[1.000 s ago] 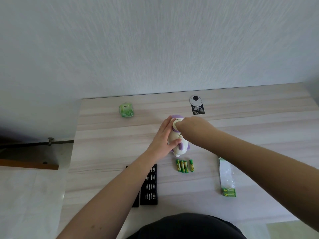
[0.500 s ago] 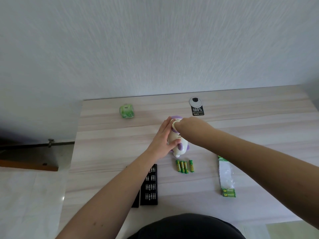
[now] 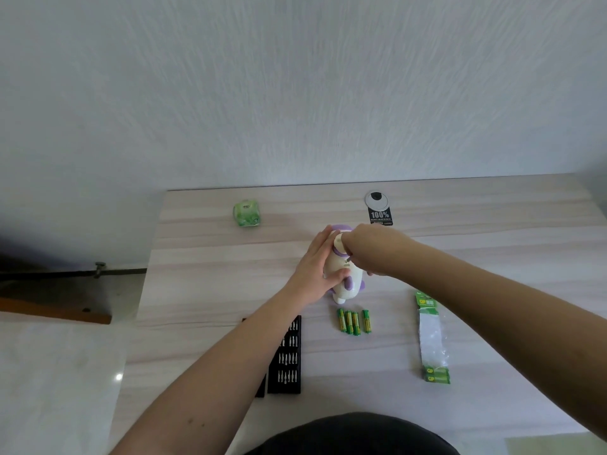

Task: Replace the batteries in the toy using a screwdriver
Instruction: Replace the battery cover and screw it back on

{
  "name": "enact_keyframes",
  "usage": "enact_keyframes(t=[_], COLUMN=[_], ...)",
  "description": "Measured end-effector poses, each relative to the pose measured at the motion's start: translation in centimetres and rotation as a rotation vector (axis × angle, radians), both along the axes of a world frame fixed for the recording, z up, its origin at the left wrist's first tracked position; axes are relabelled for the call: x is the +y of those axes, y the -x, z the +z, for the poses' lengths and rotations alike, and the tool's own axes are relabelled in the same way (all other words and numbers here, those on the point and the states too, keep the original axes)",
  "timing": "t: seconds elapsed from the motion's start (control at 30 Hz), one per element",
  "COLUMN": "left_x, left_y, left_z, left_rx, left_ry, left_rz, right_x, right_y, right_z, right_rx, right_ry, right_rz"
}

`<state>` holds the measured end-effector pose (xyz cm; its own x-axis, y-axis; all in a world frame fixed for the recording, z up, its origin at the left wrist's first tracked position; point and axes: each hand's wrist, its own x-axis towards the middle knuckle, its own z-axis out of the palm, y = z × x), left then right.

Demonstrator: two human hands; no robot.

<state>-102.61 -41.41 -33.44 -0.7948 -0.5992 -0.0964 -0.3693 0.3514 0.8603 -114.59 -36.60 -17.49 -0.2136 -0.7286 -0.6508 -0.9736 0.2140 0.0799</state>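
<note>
Right in the middle of the wooden table (image 3: 203, 257), both hands are on the toy (image 3: 345, 284), a white plastic thing with purple bits. It's lying on the tabletop with one end pointing back at the person. Left hand (image 3: 317, 267) is wrapped around the toy's left side, fingers up along the top and thumb pressing the body near the middle, so it's clearly gripping it. Right hand (image 3: 368, 249) comes in from the other side and sits over the toy's far half with the fingers curled down. Something thin and dark pokes out under it against the toy, probably the screwdriver, but it's too small to be sure, and I can't tell exactly what those fingers are closed on.

Just below the hands, on the person's side, four green batteries (image 3: 353, 321) lie in a row, three touching and one a little apart. Further right of the right forearm there's a torn battery pack (image 3: 432, 339) with green ends. Under the left forearm sits a black bit set (image 3: 287, 356), partly hidden by the arm. Up past the left hand, well apart, is a small green packet (image 3: 247, 213). Just beyond the right hand there's a round silver cap (image 3: 376, 198) with a black label (image 3: 380, 216) next to it
</note>
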Motion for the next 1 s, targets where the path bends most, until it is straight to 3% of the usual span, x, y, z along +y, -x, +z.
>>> enact_keyframes(t=[0.17, 0.37, 0.5, 0.67, 0.77, 0.93, 1.0], left_x=[0.1, -0.4, -0.3, 0.0, -0.3, -0.1, 0.1], left_y=[0.0, -0.4, -0.3, -0.3, -0.5, -0.4, -0.4], left_z=[0.3, -0.1, 0.2, 0.2, 0.1, 0.2, 0.5], left_rx=[0.009, -0.007, 0.002, 0.013, -0.002, -0.002, 0.01], left_ry=[-0.013, -0.002, -0.006, -0.025, -0.022, -0.023, -0.042], left_rz=[0.004, -0.01, -0.009, 0.003, -0.003, 0.007, 0.008], right_x=[-0.3, 0.5, 0.9, 0.6, 0.9, 1.0, 1.2], right_y=[0.0, 0.0, 0.0, -0.2, 0.1, 0.1, 0.3], right_z=[-0.3, -0.8, -0.6, -0.1, -0.9, -1.8, -1.9], right_rx=[-0.05, -0.052, -0.087, 0.023, -0.091, -0.129, -0.145], right_ry=[0.033, 0.126, 0.147, 0.081, 0.163, 0.092, 0.196], right_rz=[-0.155, 0.116, 0.054, -0.004, -0.071, -0.116, -0.108])
